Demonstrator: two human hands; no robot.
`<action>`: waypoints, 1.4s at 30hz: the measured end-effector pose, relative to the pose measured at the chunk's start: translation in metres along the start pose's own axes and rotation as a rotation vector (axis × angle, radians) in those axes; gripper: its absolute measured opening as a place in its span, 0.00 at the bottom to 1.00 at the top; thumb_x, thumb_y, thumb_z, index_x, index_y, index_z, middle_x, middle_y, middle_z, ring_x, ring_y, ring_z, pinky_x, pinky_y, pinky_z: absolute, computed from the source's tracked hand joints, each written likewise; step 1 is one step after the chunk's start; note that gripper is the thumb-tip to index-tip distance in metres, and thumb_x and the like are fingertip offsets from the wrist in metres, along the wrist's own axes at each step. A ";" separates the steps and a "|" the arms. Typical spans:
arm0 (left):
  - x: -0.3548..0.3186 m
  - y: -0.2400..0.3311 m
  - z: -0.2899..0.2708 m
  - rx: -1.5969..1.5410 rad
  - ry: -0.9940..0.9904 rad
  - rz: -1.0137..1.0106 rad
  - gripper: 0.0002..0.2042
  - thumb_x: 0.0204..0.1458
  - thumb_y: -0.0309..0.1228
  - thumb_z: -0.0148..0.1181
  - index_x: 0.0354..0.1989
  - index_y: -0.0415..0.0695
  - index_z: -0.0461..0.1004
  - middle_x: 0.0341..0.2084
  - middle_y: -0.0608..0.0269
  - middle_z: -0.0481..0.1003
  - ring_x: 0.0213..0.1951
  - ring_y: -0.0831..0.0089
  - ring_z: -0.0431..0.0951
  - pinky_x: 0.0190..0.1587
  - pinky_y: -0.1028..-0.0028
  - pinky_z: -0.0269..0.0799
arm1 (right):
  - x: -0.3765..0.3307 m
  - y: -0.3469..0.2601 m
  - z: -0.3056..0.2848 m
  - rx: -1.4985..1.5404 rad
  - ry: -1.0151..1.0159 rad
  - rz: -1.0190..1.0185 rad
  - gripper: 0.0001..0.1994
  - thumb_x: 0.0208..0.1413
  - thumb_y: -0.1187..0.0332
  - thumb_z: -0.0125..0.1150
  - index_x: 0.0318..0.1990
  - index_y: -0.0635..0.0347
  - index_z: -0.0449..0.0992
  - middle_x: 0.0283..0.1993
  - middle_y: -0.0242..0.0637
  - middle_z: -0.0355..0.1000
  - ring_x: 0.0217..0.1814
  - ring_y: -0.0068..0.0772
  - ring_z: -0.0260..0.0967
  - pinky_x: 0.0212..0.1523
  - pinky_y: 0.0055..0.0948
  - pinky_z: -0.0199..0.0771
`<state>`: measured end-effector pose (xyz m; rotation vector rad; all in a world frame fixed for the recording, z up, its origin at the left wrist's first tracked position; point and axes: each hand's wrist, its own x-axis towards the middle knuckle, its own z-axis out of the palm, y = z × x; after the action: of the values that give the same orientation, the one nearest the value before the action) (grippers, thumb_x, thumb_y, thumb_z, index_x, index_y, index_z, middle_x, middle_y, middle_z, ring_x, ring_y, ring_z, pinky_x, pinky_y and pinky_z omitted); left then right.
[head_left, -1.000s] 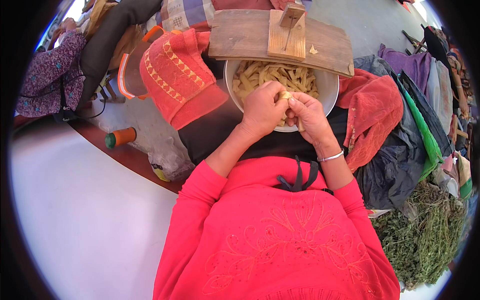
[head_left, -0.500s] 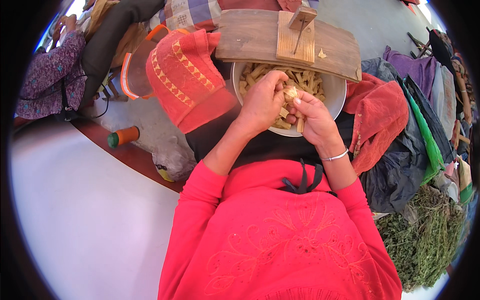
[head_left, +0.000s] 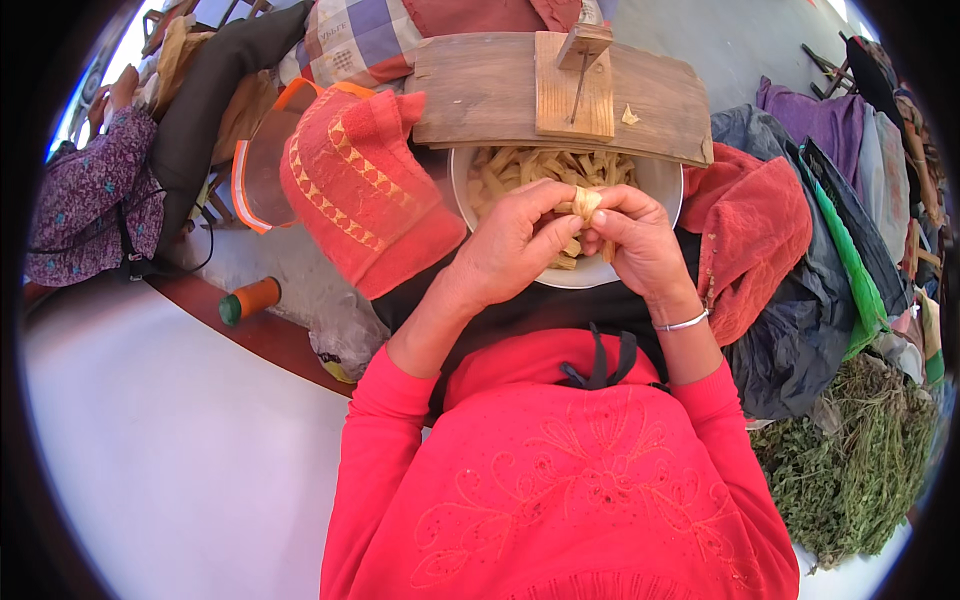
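Note:
My left hand point(head_left: 505, 250) and my right hand point(head_left: 645, 245) meet over the near half of a pale metal bowl point(head_left: 664, 188). Between their fingertips is a pale yellow folded strip point(head_left: 586, 203), pinched from both sides; its exact kind I cannot tell. Short yellowish pieces point(head_left: 505, 168), many of them folded, fill the bowl below. A wooden board point(head_left: 465, 100) lies across the bowl's far edge. Fixed on it is a small wooden block point(head_left: 553, 95) with a thin metal spike, and a yellow scrap point(head_left: 629, 116) rests beside it.
Red towels drape left point(head_left: 345, 190) and right point(head_left: 760, 230) of the bowl. An orange thread spool point(head_left: 255, 298) lies at left, near a white surface point(head_left: 180, 420). Dark plastic bags point(head_left: 785, 340) and a dried plant bundle point(head_left: 850, 450) sit at right. Another person's patterned sleeve point(head_left: 95, 195) shows far left.
Both hands have turned and drawn level, with the thumbs closer together on the folded strip. The view has shifted slightly, so the board and bowl appear lower and further left.

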<state>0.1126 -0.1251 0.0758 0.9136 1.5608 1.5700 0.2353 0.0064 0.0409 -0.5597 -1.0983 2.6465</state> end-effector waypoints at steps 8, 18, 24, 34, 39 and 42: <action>0.009 0.004 -0.024 0.025 -0.107 -0.248 0.12 0.57 0.32 0.55 0.23 0.40 0.67 0.14 0.72 0.62 0.17 0.78 0.61 0.19 0.78 0.55 | 0.011 -0.029 -0.016 -0.109 -0.121 0.172 0.05 0.52 0.76 0.62 0.36 0.61 0.74 0.27 0.30 0.70 0.24 0.20 0.66 0.25 0.18 0.68; 0.007 0.030 -0.042 0.186 0.200 0.030 0.06 0.57 0.30 0.53 0.34 0.41 0.72 0.24 0.66 0.71 0.26 0.72 0.70 0.32 0.75 0.67 | 0.006 -0.075 -0.034 -0.460 0.076 -0.068 0.02 0.52 0.75 0.61 0.33 0.59 0.75 0.26 0.25 0.69 0.24 0.13 0.63 0.25 0.15 0.63; 0.052 0.042 -0.014 0.503 -0.130 0.089 0.09 0.52 0.28 0.60 0.40 0.39 0.71 0.34 0.64 0.73 0.34 0.78 0.72 0.37 0.76 0.69 | 0.020 -0.071 0.006 -0.460 -0.053 -0.136 0.05 0.50 0.76 0.63 0.34 0.61 0.75 0.29 0.22 0.69 0.28 0.12 0.64 0.30 0.14 0.65; 0.067 0.009 -0.023 -0.280 -0.093 -0.253 0.03 0.52 0.23 0.58 0.34 0.41 0.70 0.22 0.68 0.72 0.20 0.85 0.68 0.23 0.84 0.63 | 0.026 -0.094 -0.003 -0.788 -0.035 -0.152 0.05 0.51 0.76 0.62 0.36 0.64 0.77 0.29 0.22 0.71 0.32 0.10 0.64 0.32 0.13 0.64; 0.080 -0.001 -0.029 -0.273 0.003 -0.256 0.02 0.54 0.24 0.56 0.34 0.42 0.70 0.22 0.69 0.71 0.19 0.85 0.67 0.22 0.84 0.62 | 0.047 -0.082 -0.005 -0.725 0.087 -0.195 0.05 0.52 0.76 0.61 0.37 0.63 0.77 0.28 0.22 0.69 0.30 0.10 0.62 0.30 0.15 0.63; 0.092 -0.008 -0.034 -0.235 0.058 -0.272 0.02 0.54 0.25 0.56 0.34 0.42 0.70 0.22 0.69 0.71 0.19 0.85 0.66 0.22 0.84 0.61 | 0.064 -0.070 -0.005 -0.727 0.140 -0.263 0.04 0.54 0.74 0.60 0.37 0.63 0.77 0.27 0.22 0.68 0.28 0.11 0.60 0.28 0.15 0.62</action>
<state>0.0382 -0.0607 0.0661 0.5081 1.4343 1.5525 0.1833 0.0803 0.0716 -0.6486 -1.9294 1.9051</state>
